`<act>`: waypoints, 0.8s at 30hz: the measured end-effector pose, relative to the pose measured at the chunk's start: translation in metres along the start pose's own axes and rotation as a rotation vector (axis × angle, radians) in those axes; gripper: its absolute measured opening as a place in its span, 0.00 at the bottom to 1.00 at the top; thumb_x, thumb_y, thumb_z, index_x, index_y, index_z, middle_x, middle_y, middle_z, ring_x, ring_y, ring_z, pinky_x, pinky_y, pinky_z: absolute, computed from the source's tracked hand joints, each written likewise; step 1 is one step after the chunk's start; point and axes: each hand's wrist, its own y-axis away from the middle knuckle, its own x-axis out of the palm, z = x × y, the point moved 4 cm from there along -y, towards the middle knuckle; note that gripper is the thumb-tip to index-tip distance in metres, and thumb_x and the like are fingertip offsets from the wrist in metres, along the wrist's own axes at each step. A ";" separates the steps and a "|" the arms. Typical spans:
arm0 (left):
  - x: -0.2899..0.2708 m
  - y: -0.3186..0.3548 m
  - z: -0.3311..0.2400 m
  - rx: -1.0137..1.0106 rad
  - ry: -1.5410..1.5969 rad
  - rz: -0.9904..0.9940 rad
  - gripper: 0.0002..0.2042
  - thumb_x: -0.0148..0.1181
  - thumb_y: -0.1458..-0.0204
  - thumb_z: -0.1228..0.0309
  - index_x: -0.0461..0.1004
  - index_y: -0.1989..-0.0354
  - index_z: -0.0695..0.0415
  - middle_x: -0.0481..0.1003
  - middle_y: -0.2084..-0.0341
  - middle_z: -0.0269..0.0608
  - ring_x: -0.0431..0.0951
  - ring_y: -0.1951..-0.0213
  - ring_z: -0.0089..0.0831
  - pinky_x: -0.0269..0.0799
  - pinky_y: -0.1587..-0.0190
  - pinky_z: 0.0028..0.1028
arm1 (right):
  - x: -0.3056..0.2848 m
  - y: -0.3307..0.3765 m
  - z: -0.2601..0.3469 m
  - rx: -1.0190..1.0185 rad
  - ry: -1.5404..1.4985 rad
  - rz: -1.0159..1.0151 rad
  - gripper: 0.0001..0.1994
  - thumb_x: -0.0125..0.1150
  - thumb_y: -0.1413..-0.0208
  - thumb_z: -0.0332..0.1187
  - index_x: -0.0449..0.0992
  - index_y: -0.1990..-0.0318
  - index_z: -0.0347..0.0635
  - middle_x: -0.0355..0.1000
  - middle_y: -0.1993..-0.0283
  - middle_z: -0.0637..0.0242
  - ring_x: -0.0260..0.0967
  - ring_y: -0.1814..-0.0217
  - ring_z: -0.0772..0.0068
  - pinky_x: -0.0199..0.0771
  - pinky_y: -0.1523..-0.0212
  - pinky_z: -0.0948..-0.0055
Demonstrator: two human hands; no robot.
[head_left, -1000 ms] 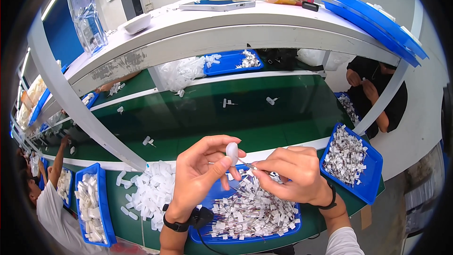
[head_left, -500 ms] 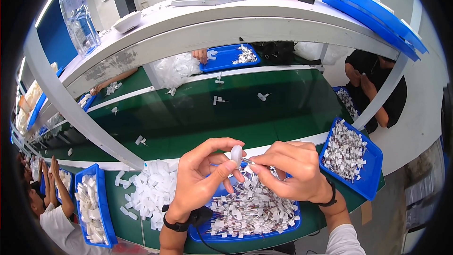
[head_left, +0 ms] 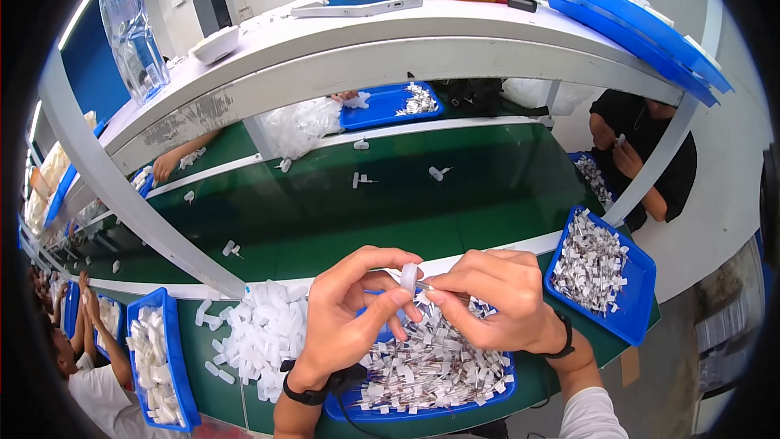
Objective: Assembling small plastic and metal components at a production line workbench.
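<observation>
Between the thumb and fingers of my left hand [head_left: 341, 309] is a small translucent white plastic sleeve [head_left: 409, 277], held upright. My right hand [head_left: 497, 302] pinches a thin metallic part [head_left: 423, 285], whose end meets the side of the sleeve; how far it goes in is hidden. Below both hands lies a blue tray [head_left: 510, 389] heaped with thin wired parts bearing white tags [head_left: 431, 374]. Left of my left wrist is a loose pile of white plastic sleeves [head_left: 262, 335] on the green surface.
A blue tray of white pieces [head_left: 154, 362] stands at left, another with tagged parts [head_left: 589, 264] at right. Beyond runs a green belt [head_left: 325, 215] carrying scattered pieces. A white shelf [head_left: 390, 53] spans overhead. A person in black [head_left: 642, 150] works at right; others sit at left.
My hands have drawn slightly closer, bringing the thin part against the sleeve. Pieces on the belt have shifted left. The person at right has raised their hands apart.
</observation>
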 end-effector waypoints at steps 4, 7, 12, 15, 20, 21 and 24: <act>0.000 0.000 0.001 0.114 0.009 -0.009 0.14 0.59 0.41 0.86 0.73 0.47 0.73 0.75 0.57 0.51 0.84 0.66 0.35 0.84 0.73 0.24 | 0.002 0.000 0.002 -0.042 -0.001 -0.015 0.08 0.72 0.58 0.20 0.82 0.68 0.36 0.75 0.74 0.65 0.73 0.80 0.71 0.70 0.80 0.75; -0.001 0.001 0.002 0.159 -0.003 -0.012 0.13 0.59 0.43 0.87 0.74 0.48 0.74 0.74 0.59 0.50 0.84 0.67 0.34 0.84 0.73 0.24 | 0.004 0.002 0.004 -0.055 0.029 -0.012 0.09 0.73 0.58 0.20 0.83 0.67 0.36 0.76 0.74 0.64 0.75 0.79 0.69 0.71 0.80 0.75; 0.000 0.001 0.001 0.175 -0.127 -0.068 0.12 0.60 0.46 0.91 0.78 0.53 0.73 0.74 0.63 0.47 0.83 0.70 0.31 0.83 0.74 0.23 | 0.005 0.004 -0.001 -0.062 0.029 0.021 0.09 0.72 0.59 0.18 0.83 0.67 0.36 0.76 0.75 0.63 0.75 0.79 0.69 0.71 0.79 0.75; 0.006 -0.002 0.003 0.147 -0.215 -0.104 0.13 0.60 0.50 0.93 0.80 0.56 0.72 0.73 0.66 0.46 0.82 0.72 0.29 0.83 0.74 0.22 | 0.002 0.008 -0.007 -0.052 0.046 0.053 0.09 0.71 0.59 0.18 0.82 0.67 0.35 0.75 0.74 0.64 0.74 0.78 0.66 0.71 0.79 0.72; 0.005 0.007 -0.004 0.172 -0.247 -0.164 0.11 0.60 0.49 0.92 0.79 0.57 0.74 0.72 0.66 0.48 0.82 0.74 0.31 0.81 0.77 0.22 | 0.004 0.005 -0.005 -0.074 -0.002 0.067 0.10 0.71 0.60 0.19 0.81 0.67 0.35 0.73 0.73 0.64 0.72 0.78 0.64 0.71 0.78 0.69; 0.007 0.006 -0.004 0.170 -0.238 -0.144 0.11 0.60 0.49 0.92 0.79 0.57 0.74 0.72 0.66 0.48 0.82 0.74 0.31 0.81 0.77 0.22 | 0.004 0.005 -0.005 -0.093 -0.043 0.052 0.09 0.71 0.59 0.19 0.81 0.67 0.36 0.73 0.73 0.63 0.72 0.78 0.64 0.70 0.79 0.69; 0.010 0.007 -0.005 0.189 -0.219 -0.136 0.10 0.63 0.45 0.85 0.78 0.55 0.74 0.72 0.65 0.48 0.82 0.76 0.30 0.79 0.77 0.22 | 0.000 0.007 -0.005 -0.070 -0.099 -0.009 0.08 0.71 0.57 0.20 0.81 0.68 0.36 0.73 0.74 0.64 0.71 0.80 0.65 0.68 0.81 0.70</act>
